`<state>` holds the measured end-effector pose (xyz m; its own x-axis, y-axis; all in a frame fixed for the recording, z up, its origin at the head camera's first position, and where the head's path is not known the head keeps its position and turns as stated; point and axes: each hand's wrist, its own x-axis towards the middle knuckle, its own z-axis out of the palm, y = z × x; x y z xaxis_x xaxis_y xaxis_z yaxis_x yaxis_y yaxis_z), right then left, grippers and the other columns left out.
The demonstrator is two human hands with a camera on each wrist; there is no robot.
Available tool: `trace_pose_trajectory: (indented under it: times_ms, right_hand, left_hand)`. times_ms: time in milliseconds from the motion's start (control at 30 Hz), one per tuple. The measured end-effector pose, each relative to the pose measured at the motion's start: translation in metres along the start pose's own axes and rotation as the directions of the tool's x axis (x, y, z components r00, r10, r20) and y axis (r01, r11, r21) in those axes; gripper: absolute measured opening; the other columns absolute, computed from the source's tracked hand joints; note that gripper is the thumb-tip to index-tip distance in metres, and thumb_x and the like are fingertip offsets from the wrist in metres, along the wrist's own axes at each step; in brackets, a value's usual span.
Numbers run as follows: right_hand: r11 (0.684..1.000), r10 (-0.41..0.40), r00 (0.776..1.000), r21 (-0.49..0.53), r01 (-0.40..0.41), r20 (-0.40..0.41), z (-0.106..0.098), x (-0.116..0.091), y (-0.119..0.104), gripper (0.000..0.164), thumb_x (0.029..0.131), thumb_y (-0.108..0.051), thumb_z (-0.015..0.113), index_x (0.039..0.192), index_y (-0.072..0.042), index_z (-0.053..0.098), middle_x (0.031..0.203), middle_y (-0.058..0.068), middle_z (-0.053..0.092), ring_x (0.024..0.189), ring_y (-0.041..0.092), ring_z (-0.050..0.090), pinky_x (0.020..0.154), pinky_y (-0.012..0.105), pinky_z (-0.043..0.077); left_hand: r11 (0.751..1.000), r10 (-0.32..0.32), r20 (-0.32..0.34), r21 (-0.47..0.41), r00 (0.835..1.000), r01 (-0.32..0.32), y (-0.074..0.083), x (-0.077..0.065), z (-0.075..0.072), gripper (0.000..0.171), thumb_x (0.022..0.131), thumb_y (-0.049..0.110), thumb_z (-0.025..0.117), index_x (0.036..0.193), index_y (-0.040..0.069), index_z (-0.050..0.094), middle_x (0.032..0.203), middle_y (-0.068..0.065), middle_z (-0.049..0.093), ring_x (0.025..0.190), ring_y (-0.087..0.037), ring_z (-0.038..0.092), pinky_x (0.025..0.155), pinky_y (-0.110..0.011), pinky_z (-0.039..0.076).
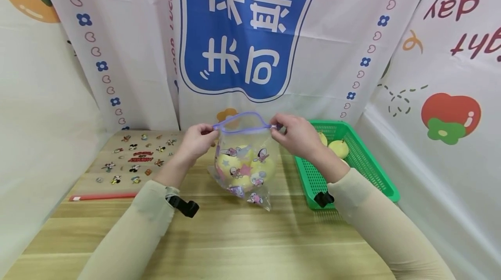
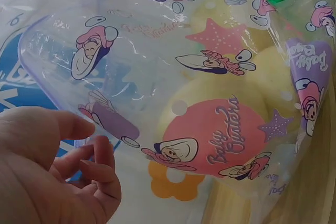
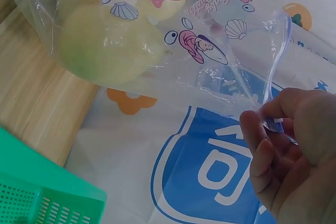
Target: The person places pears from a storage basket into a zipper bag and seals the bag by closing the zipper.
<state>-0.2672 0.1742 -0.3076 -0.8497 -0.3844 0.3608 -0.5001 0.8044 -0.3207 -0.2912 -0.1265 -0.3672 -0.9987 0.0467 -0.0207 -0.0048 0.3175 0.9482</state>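
Note:
A clear zip bag [image 1: 246, 165] printed with cartoon figures hangs between my two hands over the table, its purple zip edge parted at the top. Several round yellow-green fruits [image 3: 107, 40] that look like pears fill its lower part. At the left end of the zip, my left hand [image 1: 197, 141] pinches the rim between thumb and fingers. My right hand [image 1: 295, 134] pinches the opposite end, by the zip's slider. In the right wrist view, thumb and forefinger [image 3: 286, 103] press together on the purple strip.
To the right stands a green basket [image 1: 365, 169] with a few more pears [image 1: 338, 148] in it. On the left lies a flat brown bag [image 1: 135, 158] with cartoon prints and a red zip strip [image 1: 103, 196]. A printed white curtain [image 1: 148, 54] hangs behind the wooden table [image 1: 235, 245].

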Motion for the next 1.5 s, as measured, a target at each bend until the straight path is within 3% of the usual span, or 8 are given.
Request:
trace_pose_trajectory:
  times_ms: [267, 533, 700, 967, 1233, 1367, 1500]
  right_hand:
    - [0.994, 0.014, 0.995, 0.111, -0.025, 0.098, -0.006, -0.007, 0.009, 0.012, 0.108, -0.012, 0.068, 0.116, -0.009, 0.075, 0.11, 0.01, 0.079, 0.083, 0.02, 0.072, 0.075, 0.038, 0.062]
    - [0.986, 0.102, 0.988, 0.12, -0.116, 0.112, -0.015, -0.016, 0.022, 0.014, 0.109, -0.015, 0.069, 0.121, -0.012, 0.076, 0.111, 0.01, 0.079, 0.08, 0.022, 0.07, 0.07, 0.036, 0.057]
    - [0.977, 0.131, 0.987, 0.159, -0.144, 0.09, -0.02, -0.017, 0.029, 0.016, 0.111, -0.015, 0.066, 0.124, -0.012, 0.075, 0.097, 0.011, 0.077, 0.076, 0.025, 0.071, 0.068, 0.037, 0.056]
    - [0.976, 0.133, 0.99, 0.167, -0.138, 0.038, -0.022, -0.02, 0.044, 0.017, 0.112, -0.013, 0.064, 0.125, -0.009, 0.074, 0.1, 0.012, 0.076, 0.076, 0.022, 0.066, 0.068, 0.036, 0.053]
    - [0.974, 0.122, 0.992, 0.19, -0.125, 0.027, -0.021, -0.02, 0.049, 0.017, 0.112, -0.014, 0.065, 0.124, -0.009, 0.075, 0.102, 0.013, 0.077, 0.076, 0.024, 0.069, 0.063, 0.032, 0.053]
    - [0.951, 0.165, 0.983, 0.252, -0.182, 0.085, -0.02, -0.021, 0.051, 0.018, 0.112, -0.018, 0.067, 0.126, -0.009, 0.074, 0.107, 0.014, 0.077, 0.077, 0.022, 0.07, 0.064, 0.032, 0.056]
    - [0.901, 0.233, 0.962, 0.34, -0.269, 0.144, -0.02, -0.021, 0.055, 0.019, 0.11, -0.023, 0.07, 0.123, -0.01, 0.074, 0.109, 0.019, 0.077, 0.079, 0.021, 0.069, 0.061, 0.03, 0.055]
  left_hand:
    - [0.999, 0.022, -0.026, -0.037, 0.999, -0.023, -0.001, 0.0, -0.003, 0.027, 0.111, 0.02, 0.064, 0.127, -0.002, 0.069, 0.115, -0.01, 0.064, 0.099, -0.021, 0.065, 0.085, -0.025, 0.057]
    - [0.994, 0.108, -0.06, 0.001, 0.992, -0.108, 0.009, -0.01, -0.014, 0.028, 0.111, 0.021, 0.066, 0.126, -0.003, 0.072, 0.108, -0.009, 0.065, 0.089, -0.016, 0.066, 0.077, -0.021, 0.055]
    - [0.988, 0.154, -0.044, 0.004, 0.987, -0.154, 0.016, -0.019, -0.025, 0.029, 0.111, 0.02, 0.066, 0.123, -0.005, 0.071, 0.104, -0.004, 0.063, 0.087, -0.014, 0.065, 0.074, -0.022, 0.054]
    - [0.994, 0.108, -0.002, -0.005, 0.994, -0.108, 0.013, -0.027, -0.046, 0.034, 0.111, 0.028, 0.067, 0.128, -0.002, 0.069, 0.101, 0.003, 0.064, 0.09, -0.011, 0.063, 0.074, -0.022, 0.049]
    - [0.992, 0.123, 0.006, -0.007, 0.992, -0.123, 0.011, -0.03, -0.051, 0.036, 0.11, 0.031, 0.069, 0.129, 0.0, 0.07, 0.097, 0.009, 0.068, 0.092, -0.012, 0.065, 0.074, -0.026, 0.051]
    - [0.996, 0.089, 0.024, -0.025, 0.996, -0.088, 0.007, -0.028, -0.053, 0.037, 0.11, 0.033, 0.07, 0.129, 0.002, 0.07, 0.095, 0.012, 0.07, 0.091, -0.01, 0.065, 0.072, -0.024, 0.052]
    - [0.997, 0.066, 0.031, -0.034, 0.997, -0.064, 0.001, -0.027, -0.056, 0.037, 0.109, 0.035, 0.07, 0.129, 0.003, 0.069, 0.094, 0.012, 0.071, 0.09, -0.009, 0.066, 0.072, -0.023, 0.052]
